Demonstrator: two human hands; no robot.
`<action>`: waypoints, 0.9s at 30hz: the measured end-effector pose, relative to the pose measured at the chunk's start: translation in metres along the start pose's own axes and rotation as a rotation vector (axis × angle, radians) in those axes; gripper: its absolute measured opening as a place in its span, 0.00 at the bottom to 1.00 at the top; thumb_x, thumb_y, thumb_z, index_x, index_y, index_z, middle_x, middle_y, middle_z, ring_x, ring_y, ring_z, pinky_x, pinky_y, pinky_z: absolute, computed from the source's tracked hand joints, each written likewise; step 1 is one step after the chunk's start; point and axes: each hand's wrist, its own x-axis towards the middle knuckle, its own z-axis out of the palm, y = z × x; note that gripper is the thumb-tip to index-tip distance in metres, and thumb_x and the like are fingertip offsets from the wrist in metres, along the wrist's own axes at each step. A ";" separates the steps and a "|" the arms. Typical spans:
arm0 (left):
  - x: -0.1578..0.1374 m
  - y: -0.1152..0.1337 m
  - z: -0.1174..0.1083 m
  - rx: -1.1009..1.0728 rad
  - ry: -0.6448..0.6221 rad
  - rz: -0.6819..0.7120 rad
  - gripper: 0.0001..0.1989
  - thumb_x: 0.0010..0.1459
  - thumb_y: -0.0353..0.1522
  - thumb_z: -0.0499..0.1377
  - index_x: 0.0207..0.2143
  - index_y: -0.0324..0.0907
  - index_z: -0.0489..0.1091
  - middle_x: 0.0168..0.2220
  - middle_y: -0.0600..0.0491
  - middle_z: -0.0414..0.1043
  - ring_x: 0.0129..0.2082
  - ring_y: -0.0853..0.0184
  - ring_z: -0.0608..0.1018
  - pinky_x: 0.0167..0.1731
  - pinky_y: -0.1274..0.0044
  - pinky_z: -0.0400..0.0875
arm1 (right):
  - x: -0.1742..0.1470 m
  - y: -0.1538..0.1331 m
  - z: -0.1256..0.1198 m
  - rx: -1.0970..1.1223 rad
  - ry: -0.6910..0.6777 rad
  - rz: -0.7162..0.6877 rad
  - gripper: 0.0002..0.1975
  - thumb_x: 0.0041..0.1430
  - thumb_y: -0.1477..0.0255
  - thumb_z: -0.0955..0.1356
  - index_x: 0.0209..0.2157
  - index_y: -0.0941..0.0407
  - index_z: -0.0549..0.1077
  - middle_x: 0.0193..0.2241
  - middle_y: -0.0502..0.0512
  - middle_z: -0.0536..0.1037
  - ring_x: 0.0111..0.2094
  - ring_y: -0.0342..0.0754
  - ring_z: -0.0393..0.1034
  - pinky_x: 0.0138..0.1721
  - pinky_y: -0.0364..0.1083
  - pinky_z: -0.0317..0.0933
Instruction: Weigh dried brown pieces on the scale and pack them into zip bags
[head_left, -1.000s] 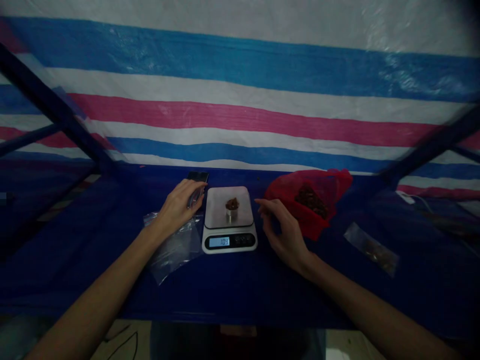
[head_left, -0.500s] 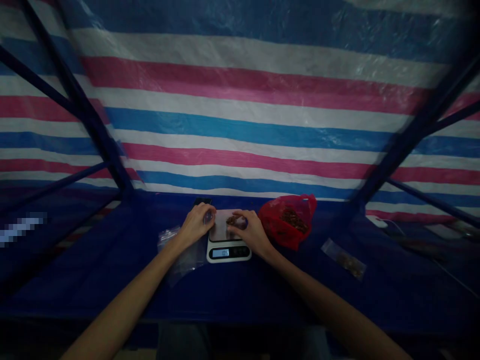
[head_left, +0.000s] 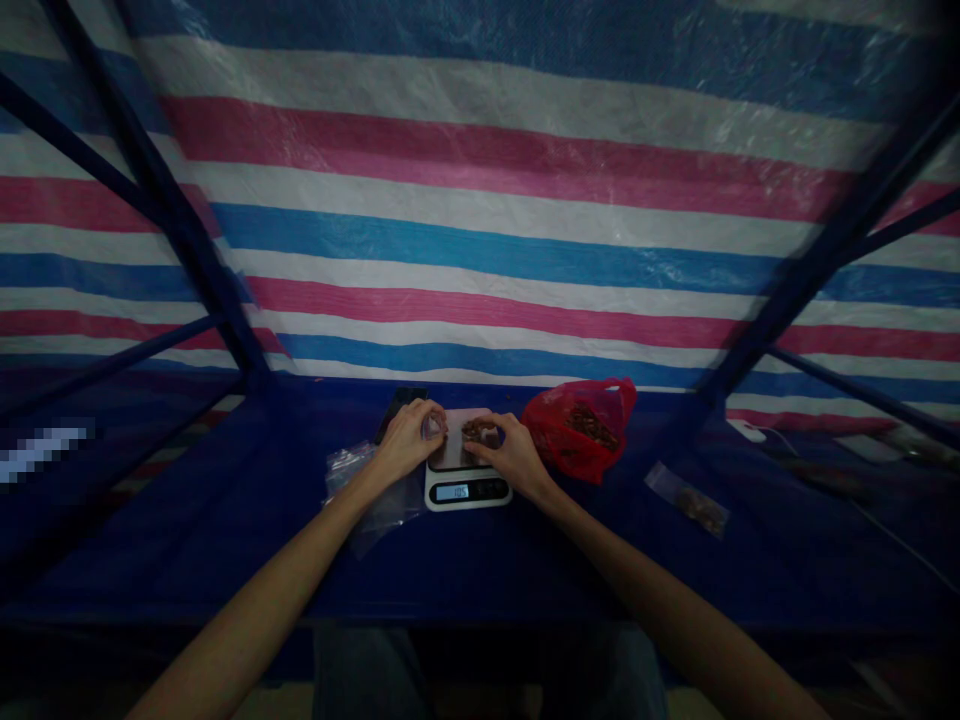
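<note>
A white kitchen scale (head_left: 469, 498) with a lit display stands on the blue table; the digits look like 105. My left hand (head_left: 409, 440) is over the left edge of its plate, thumb and fingers curled round a bit of clear plastic bag (head_left: 433, 426). On the other side, my right hand (head_left: 517, 458) has its thumb and fingers closed around small brown dried pieces (head_left: 475, 431) above the plate. Whether these rest on the plate is hard to tell. A red plastic bag (head_left: 551, 430) with more brown pieces lies just right of my right hand.
Several clear zip bags (head_left: 379, 510) lie under my left forearm. A dark flat object (head_left: 397, 400) sits behind my left hand. To the right are a filled clear bag (head_left: 694, 505) and a white plug strip (head_left: 746, 431) with a cable. Blue frame bars (head_left: 217, 300) flank the table before a striped sheet (head_left: 480, 240).
The view has shifted slightly, so the scale and hands appear a little higher and further right. More of the brown pieces shows by my right fingers. The display reads the same.
</note>
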 end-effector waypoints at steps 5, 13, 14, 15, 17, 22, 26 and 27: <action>0.000 0.009 -0.003 -0.081 0.021 -0.022 0.08 0.51 0.25 0.62 0.35 0.44 0.71 0.37 0.53 0.75 0.42 0.61 0.76 0.47 0.68 0.68 | 0.008 -0.016 -0.001 0.069 -0.037 -0.031 0.15 0.54 0.72 0.76 0.45 0.55 0.79 0.41 0.55 0.84 0.43 0.51 0.76 0.46 0.49 0.65; 0.000 0.005 -0.002 -0.198 0.014 -0.095 0.16 0.47 0.23 0.62 0.40 0.42 0.73 0.40 0.51 0.76 0.42 0.61 0.77 0.45 0.69 0.69 | 0.029 -0.033 0.005 -0.154 -0.123 -0.135 0.18 0.55 0.71 0.77 0.47 0.55 0.76 0.40 0.55 0.82 0.42 0.52 0.73 0.44 0.50 0.62; 0.001 0.004 -0.002 -0.224 0.010 -0.096 0.16 0.47 0.23 0.62 0.40 0.42 0.73 0.40 0.51 0.76 0.43 0.61 0.77 0.46 0.69 0.69 | 0.032 -0.034 0.004 -0.185 -0.134 -0.152 0.18 0.55 0.70 0.77 0.47 0.55 0.74 0.40 0.55 0.81 0.42 0.52 0.73 0.44 0.50 0.62; 0.001 0.003 -0.002 -0.247 0.007 -0.099 0.15 0.47 0.23 0.61 0.40 0.41 0.74 0.40 0.51 0.77 0.43 0.61 0.77 0.47 0.69 0.69 | 0.035 -0.036 0.003 -0.220 -0.148 -0.177 0.18 0.56 0.70 0.76 0.47 0.55 0.73 0.40 0.55 0.81 0.42 0.52 0.72 0.44 0.50 0.62; 0.002 0.002 -0.003 -0.277 0.016 -0.116 0.15 0.48 0.24 0.61 0.40 0.41 0.74 0.41 0.50 0.77 0.43 0.61 0.78 0.47 0.69 0.69 | 0.040 -0.040 0.000 -0.308 -0.177 -0.247 0.17 0.57 0.70 0.76 0.47 0.55 0.73 0.40 0.55 0.80 0.42 0.53 0.70 0.44 0.50 0.61; 0.004 0.004 -0.006 -0.353 0.046 -0.166 0.17 0.46 0.26 0.63 0.41 0.40 0.74 0.40 0.50 0.78 0.40 0.61 0.78 0.43 0.71 0.70 | 0.052 -0.053 -0.006 -0.518 -0.235 -0.419 0.14 0.59 0.70 0.75 0.46 0.55 0.74 0.41 0.58 0.78 0.45 0.55 0.68 0.47 0.52 0.59; 0.005 0.007 -0.007 -0.486 0.049 -0.170 0.15 0.47 0.29 0.65 0.40 0.39 0.74 0.37 0.51 0.79 0.37 0.63 0.78 0.40 0.73 0.71 | 0.060 -0.070 -0.009 -0.626 -0.287 -0.508 0.15 0.60 0.74 0.73 0.49 0.56 0.75 0.43 0.60 0.76 0.46 0.56 0.65 0.46 0.52 0.58; 0.005 0.007 -0.007 -0.521 0.053 -0.166 0.15 0.47 0.28 0.65 0.40 0.38 0.75 0.37 0.51 0.79 0.37 0.63 0.78 0.40 0.73 0.71 | 0.061 -0.074 -0.009 -0.645 -0.307 -0.534 0.16 0.60 0.76 0.73 0.50 0.56 0.75 0.44 0.60 0.75 0.46 0.56 0.65 0.45 0.52 0.58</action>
